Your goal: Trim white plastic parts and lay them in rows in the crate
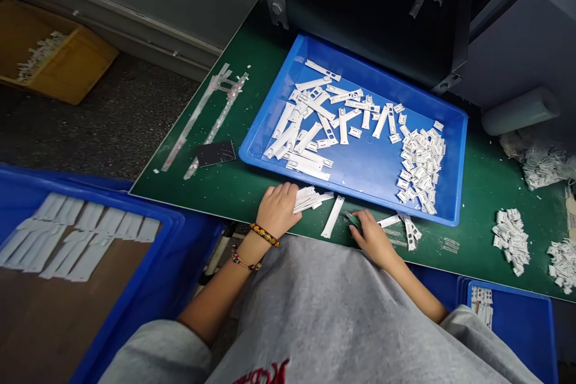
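Note:
My left hand, wearing beaded bracelets, is curled on the green table around the left ends of several long white plastic parts. My right hand is closed on a small tool with a green handle; its exact kind is mostly hidden by my fingers. One white strip lies flat between my two hands. More white parts lie just right of my right hand, with thin scraps around them. Directly beyond my hands is a blue tray holding long strips and a heap of small white pieces.
A conveyor belt ends above the tray. Piles of small white pieces sit at the right of the table. A blue bin with rowed strips stands lower left; a yellow bin is on the floor. A dark plate lies at left.

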### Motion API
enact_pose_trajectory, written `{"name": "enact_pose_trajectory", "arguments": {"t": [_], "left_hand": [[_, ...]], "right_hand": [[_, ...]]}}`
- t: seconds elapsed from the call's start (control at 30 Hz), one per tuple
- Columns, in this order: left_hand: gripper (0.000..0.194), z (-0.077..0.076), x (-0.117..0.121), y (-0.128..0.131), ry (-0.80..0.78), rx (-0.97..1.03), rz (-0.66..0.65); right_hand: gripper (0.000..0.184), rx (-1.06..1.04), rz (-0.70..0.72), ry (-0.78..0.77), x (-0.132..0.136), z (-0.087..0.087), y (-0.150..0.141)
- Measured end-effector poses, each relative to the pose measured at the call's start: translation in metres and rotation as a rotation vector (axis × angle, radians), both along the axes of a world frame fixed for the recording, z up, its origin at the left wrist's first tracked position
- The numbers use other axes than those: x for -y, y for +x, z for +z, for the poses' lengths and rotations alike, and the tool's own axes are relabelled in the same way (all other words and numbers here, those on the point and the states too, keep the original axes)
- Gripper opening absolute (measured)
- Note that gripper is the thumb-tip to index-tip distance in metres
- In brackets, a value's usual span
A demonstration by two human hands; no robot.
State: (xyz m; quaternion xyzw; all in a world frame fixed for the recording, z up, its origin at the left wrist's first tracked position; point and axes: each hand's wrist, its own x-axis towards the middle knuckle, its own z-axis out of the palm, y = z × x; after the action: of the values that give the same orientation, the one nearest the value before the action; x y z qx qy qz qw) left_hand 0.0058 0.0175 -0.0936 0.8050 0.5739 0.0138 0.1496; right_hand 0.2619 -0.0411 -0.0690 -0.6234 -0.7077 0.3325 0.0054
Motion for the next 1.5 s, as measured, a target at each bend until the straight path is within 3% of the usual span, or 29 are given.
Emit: {"name": "enact_pose_trajectory", "arguments": {"t": [0.2,0.33,0.47,0.67,0.8,0.9,1.0,1.1,1.17,1.23,1.37,1.43,1.5], "left_hand": [[0.019,0.002,0.008,0.001,-0.046,0.049,0.097],[0.018,0.004,0.016,0.001,-0.117,0.093,0.110],[0.020,0.005,0.022,0.003,-0.115,0.240,0.100],[0.023,0.004,0.026,0.001,-0.023,0.579,-0.019],[0.013,0.002,0.030,0.003,0.127,0.771,-0.075],[0.003,-0.006,0.033,0.009,0.303,0.856,-0.068],[0.011,-0.019,0.036,0.013,0.450,0.835,-0.051],[0.012,-0.031,0.036,0.014,0.489,0.805,-0.060],[0.008,-0.034,0.035,0.013,0.500,0.874,-0.021],[0.007,-0.034,0.036,0.013,0.501,0.960,0.095],[0.017,-0.027,0.041,0.016,0.494,0.992,0.304],[0.016,-0.025,0.042,0.021,0.507,0.985,0.335],[0.014,-0.028,0.042,0.028,0.519,0.977,0.340]], "right_hand": [[0.010,0.303,0.069,-0.067,0.007,-0.004,0.024],[0.015,0.254,0.041,-0.018,0.006,-0.003,0.041],[0.026,0.131,0.042,0.145,0.003,-0.008,0.026],[0.031,0.168,0.025,0.323,-0.003,-0.003,-0.001],[0.023,0.174,0.061,0.165,-0.013,-0.001,-0.025],[0.029,0.292,0.075,0.030,-0.025,-0.006,-0.047],[0.030,0.344,0.092,-0.023,-0.038,-0.010,-0.058],[0.019,0.318,0.105,-0.055,-0.044,-0.007,-0.054],[0.012,0.211,0.109,-0.048,-0.043,-0.003,-0.046],[0.010,-0.023,0.112,0.013,-0.036,0.000,-0.041],[0.025,-0.614,-0.039,0.225,-0.019,-0.004,-0.052],[0.035,-0.819,-0.123,0.237,-0.014,-0.011,-0.068],[0.048,-0.973,-0.080,0.178,-0.013,-0.018,-0.084]]}}
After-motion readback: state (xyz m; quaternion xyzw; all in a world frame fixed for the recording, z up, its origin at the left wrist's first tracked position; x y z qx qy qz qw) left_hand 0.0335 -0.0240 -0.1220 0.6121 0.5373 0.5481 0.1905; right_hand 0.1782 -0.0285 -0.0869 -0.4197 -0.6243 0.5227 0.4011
